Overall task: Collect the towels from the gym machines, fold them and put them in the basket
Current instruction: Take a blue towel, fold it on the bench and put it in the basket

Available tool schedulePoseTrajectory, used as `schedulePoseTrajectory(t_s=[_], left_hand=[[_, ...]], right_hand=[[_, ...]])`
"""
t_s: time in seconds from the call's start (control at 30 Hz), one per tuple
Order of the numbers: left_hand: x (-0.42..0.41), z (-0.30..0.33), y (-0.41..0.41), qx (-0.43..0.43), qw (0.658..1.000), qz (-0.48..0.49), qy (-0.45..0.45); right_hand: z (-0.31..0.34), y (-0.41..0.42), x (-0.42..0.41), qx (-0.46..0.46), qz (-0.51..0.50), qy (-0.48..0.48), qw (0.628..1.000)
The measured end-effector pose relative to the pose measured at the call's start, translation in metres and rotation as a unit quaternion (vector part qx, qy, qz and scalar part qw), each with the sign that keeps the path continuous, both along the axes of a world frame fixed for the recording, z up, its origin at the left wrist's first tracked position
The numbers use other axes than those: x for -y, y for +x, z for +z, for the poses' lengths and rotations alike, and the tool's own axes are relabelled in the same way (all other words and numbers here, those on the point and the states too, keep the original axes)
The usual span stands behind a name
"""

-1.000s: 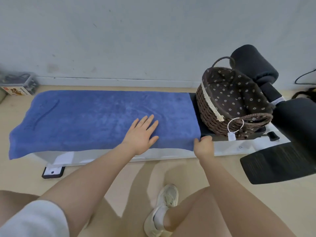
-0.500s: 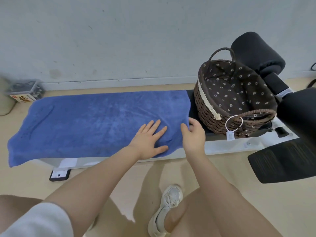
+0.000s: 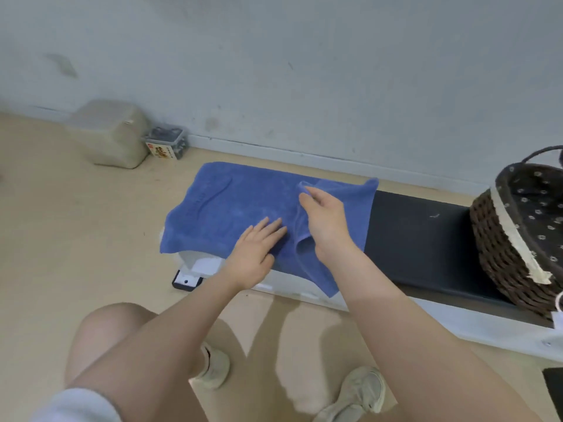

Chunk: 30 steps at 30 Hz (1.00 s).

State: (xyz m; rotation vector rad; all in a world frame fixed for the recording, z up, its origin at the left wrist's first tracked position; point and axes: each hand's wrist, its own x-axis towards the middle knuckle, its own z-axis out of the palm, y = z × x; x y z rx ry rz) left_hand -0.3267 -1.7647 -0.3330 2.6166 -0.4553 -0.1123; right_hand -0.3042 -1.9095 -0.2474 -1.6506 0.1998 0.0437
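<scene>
Beige floor (image 3: 76, 239) nearest, with two pale sneakers (image 3: 356, 391), bare knees and both forearms reaching forward. Left hand (image 3: 253, 251) flat on the blue towel (image 3: 231, 205), fingers straight, pinning the cloth to the bench. Right hand (image 3: 327, 220) just beside it, fingertips pinching a raised fold of the same towel and carrying that end leftward over the pinned part. Towel spread on the left end of the black padded bench (image 3: 420, 236), one doubled corner hanging over the white front rail (image 3: 457, 321); bare black pad between towel and basket. Wicker basket (image 3: 502, 248) on the right end of the bench, brown weave, dark lining dotted with small pale flowers, cream trim at the rim; a white tag at its foot, too blurred to read; interior only partly in view, no towel visible inside.

Progress, as a judgement: first fold of this towel under way, not yet laid flat; further folding and transfer to the basket outstanding; other towels not in view.

Farther back, against the grey wall (image 3: 304, 71): a beige container (image 3: 112, 135) and a small clear box (image 3: 166, 143) bearing a yellow label with red characters, not legible. Embossed marking in the towel's far left corner, unreadable.
</scene>
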Motion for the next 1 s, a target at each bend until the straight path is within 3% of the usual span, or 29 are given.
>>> schedulePoseTrajectory(t_s=[0.1,0.23,0.33,0.4,0.57,0.73,0.9,1.0], left_hand=[[-0.054,-0.004,0.001,0.046,0.989,0.129,-0.056],[-0.107,-0.011,0.009,0.079,0.93,0.345,-0.104],[-0.13,-0.023,0.013,-0.018,0.878,0.455,-0.149],[-0.139,-0.034,0.015,-0.088,0.855,0.479,-0.176],[-0.143,-0.035,0.018,-0.157,0.817,0.475,-0.286],[-0.136,-0.017,0.012,-0.047,0.797,0.472,-0.373],[-0.111,0.019,0.007,-0.004,0.877,0.288,-0.385],[-0.078,0.04,0.009,-0.019,0.898,0.207,-0.388]], right_hand=[[-0.003,0.005,-0.058,0.011,0.066,-0.027,0.997],[-0.018,0.01,-0.112,-0.007,0.138,-0.065,0.988],[-0.033,0.013,-0.129,-0.041,0.14,-0.096,0.985],[-0.04,0.014,-0.133,-0.066,0.126,-0.11,0.984],[-0.044,0.01,-0.132,-0.086,0.174,-0.165,0.967],[-0.052,0.008,-0.127,-0.054,0.17,-0.172,0.969],[-0.048,0.004,-0.117,-0.031,0.146,-0.09,0.985],[-0.037,0.0,-0.102,-0.011,0.127,-0.041,0.991]])
